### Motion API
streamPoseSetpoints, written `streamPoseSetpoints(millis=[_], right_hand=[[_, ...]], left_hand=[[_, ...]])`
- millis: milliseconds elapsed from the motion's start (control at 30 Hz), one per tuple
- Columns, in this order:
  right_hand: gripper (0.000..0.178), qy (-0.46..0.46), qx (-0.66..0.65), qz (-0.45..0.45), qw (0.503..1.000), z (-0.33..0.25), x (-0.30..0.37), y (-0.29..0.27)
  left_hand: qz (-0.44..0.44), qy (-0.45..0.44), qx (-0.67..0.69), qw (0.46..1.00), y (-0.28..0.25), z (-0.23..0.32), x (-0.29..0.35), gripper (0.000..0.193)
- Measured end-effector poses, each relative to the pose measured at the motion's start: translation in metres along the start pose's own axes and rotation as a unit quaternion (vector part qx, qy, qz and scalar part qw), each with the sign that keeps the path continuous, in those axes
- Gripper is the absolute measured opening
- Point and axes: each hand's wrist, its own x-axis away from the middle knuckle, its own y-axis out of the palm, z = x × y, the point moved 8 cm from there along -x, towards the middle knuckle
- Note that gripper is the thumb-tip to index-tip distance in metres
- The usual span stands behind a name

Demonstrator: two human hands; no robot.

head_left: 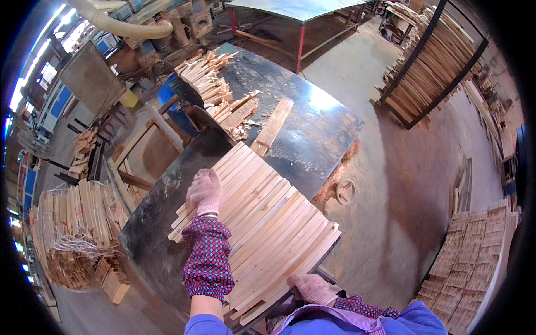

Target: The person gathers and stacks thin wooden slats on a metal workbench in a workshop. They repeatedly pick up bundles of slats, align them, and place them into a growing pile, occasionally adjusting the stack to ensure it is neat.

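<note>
A broad row of pale wooden strips [262, 215] lies side by side across the dark metal tabletop in front of me. My left hand [205, 191], in a pale pink knit glove, is closed over the strip ends at the row's left edge. Its fingertips are partly hidden from view. By the near right ends of the strips is my right hand [315, 289], gloved the same way. Its fingers are curled at the row's edge, and what lies under them is hidden. Patterned sleeve covers reach up both forearms.
Beyond the row, the dark metal table [312, 123] carries a single board [273, 125] and a heap of offcuts [215, 89]. A blue barrel [176, 106] stands left of it. Bundled wood [75, 234] is at left, a black rack of strips [430, 67] at far right, stacked wood [469, 262] at near right.
</note>
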Motion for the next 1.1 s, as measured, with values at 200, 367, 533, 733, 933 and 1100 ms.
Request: streamPoseSetpoints(millis=[200,367,533,733,933,1100], right_hand=[[0.031,-0.091,0.196,0.001,0.976,0.006,-0.001,0.000],[0.028,-0.074,0.221,-0.005,0.973,-0.012,-0.004,-0.008],[0.039,-0.035,0.151,0.043,0.987,-0.004,-0.008,-0.011],[0.043,-0.039,0.142,0.060,0.987,-0.011,-0.010,-0.012],[0.061,0.014,0.069,0.074,0.995,-0.003,-0.010,-0.016],[0.066,0.003,0.010,0.108,0.994,-0.004,-0.022,-0.010]], left_hand=[[0.001,-0.018,-0.002,1.000,0.001,-0.001,-0.001,0.049],[0.019,-0.017,-0.013,1.000,0.014,-0.008,-0.005,0.052],[0.028,-0.012,0.022,0.999,0.007,-0.004,-0.005,0.052],[0.015,-0.013,0.009,1.000,0.000,-0.007,-0.013,0.050],[0.035,0.010,0.059,0.998,-0.001,-0.007,-0.009,0.047],[0.021,-0.006,0.002,1.000,-0.001,-0.007,-0.016,0.047]])
